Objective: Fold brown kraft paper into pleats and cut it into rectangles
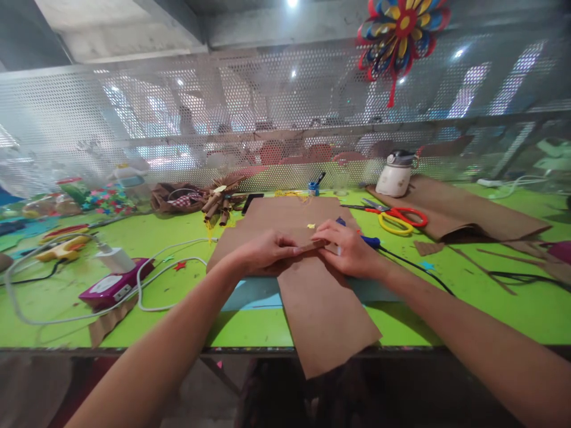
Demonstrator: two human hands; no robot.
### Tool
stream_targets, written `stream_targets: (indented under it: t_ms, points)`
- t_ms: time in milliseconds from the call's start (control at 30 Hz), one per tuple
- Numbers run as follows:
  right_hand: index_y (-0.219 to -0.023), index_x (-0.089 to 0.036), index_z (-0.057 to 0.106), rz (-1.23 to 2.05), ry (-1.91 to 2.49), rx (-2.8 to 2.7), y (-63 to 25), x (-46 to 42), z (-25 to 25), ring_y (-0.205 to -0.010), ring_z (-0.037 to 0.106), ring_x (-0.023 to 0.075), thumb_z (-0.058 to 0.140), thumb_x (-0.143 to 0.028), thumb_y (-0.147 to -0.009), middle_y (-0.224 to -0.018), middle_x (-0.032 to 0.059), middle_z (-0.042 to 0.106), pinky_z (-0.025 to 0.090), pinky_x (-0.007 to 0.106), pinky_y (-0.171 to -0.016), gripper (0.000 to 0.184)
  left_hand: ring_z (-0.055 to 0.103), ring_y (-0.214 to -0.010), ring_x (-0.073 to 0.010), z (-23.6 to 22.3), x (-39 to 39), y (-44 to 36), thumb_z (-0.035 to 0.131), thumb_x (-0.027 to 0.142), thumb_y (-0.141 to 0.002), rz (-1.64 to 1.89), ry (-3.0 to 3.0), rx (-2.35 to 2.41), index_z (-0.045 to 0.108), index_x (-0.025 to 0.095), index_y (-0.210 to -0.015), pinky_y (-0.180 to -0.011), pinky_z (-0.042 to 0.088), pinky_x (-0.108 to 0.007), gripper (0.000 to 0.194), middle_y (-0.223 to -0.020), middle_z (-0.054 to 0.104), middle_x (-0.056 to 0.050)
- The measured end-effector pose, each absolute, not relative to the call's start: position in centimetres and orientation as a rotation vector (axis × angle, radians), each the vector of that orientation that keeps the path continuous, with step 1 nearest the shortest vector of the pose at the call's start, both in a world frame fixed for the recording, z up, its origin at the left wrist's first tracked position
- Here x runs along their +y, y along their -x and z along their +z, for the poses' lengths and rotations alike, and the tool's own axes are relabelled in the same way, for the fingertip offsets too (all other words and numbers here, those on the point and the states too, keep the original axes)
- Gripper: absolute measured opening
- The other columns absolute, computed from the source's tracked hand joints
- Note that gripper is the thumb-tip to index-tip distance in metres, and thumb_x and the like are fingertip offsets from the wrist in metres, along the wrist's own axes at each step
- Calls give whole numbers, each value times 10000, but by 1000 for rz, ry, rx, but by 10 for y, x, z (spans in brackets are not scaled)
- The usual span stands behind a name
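Note:
A strip of brown kraft paper (325,315) runs toward me and hangs over the table's front edge. Its far end is folded or rolled into a narrow band, pinched at the left by my left hand (267,249) and at the right by my right hand (345,246). Both hands have their fingers closed on it. Beneath and beyond lies a larger brown paper sheet (285,211), over a light blue sheet (256,294). Close to my right hand is a blue tool (371,242) with a black cord, partly hidden by the hand.
Red and yellow scissors (401,220) lie at the right, before a white bottle (395,175) and folded brown paper (473,208). A purple power strip (116,285) with a white charger and looping cable sits left. Paper rolls (220,205) lie behind. A perforated metal screen (267,107) closes the back.

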State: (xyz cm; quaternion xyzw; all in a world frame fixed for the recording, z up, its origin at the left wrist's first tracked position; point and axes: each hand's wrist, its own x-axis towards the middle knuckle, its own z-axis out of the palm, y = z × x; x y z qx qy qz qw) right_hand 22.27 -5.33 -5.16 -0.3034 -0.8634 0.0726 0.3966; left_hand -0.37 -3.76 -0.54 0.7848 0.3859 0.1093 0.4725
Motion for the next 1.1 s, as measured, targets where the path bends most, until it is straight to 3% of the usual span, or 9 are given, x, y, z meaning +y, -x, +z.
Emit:
stream_targets:
  t_ms: [100,200,400,700,900,1000,1100]
  points:
    - [-1121,-174,591,543,859,-2076,-226,-54,-46,-869,583,176,572,-168,-774,-1039,85,598,499,314,-758,348,393,-480,-69,-5,-37,3,528,485,-846,293,-2113,930,632,133,-822,-455,260,-205,367,-565,489,35]
    - [-1077,-141,627,789,979,-1991,-227,-53,-43,-834,593,179,581,-285,-794,-948,78,646,491,306,-714,321,459,-573,-87,-6,-35,1,489,427,-878,311,-2291,873,670,138,-895,-520,316,-202,342,-675,582,6]
    - [-793,-138,686,859,1066,-1945,-227,-51,-42,-667,576,144,639,-382,-756,-726,35,663,445,265,-596,251,547,-674,-109,-7,-40,-4,488,349,-885,384,-2448,884,683,147,-919,-596,363,-197,283,-787,679,-20]
    - [-767,-136,708,885,1016,-1923,-233,-51,-36,-623,585,132,691,-380,-716,-686,37,680,438,244,-562,249,513,-596,-94,-7,-44,-7,497,304,-874,428,-2717,972,688,159,-853,-532,284,-200,241,-693,654,-2]
    - [-747,-116,705,948,1004,-1949,-235,-50,-38,-496,496,96,667,-388,-754,-532,2,593,368,224,-479,274,503,-567,-91,-14,-42,-7,511,274,-857,527,-2787,945,681,144,-799,-517,274,-202,223,-647,641,-4]
    - [-786,-124,712,816,1002,-2049,-234,-50,-38,-552,541,117,617,-373,-801,-598,22,635,392,233,-514,267,507,-567,-90,-17,-40,-8,515,252,-849,544,-2793,938,683,138,-787,-521,280,-201,213,-648,646,-7]
    - [-917,-152,720,649,957,-2138,-230,-53,-38,-763,626,164,598,-336,-821,-856,57,721,457,254,-655,240,517,-587,-92,-19,-39,-9,511,232,-846,548,-2799,921,681,136,-796,-537,292,-199,201,-671,655,-8]
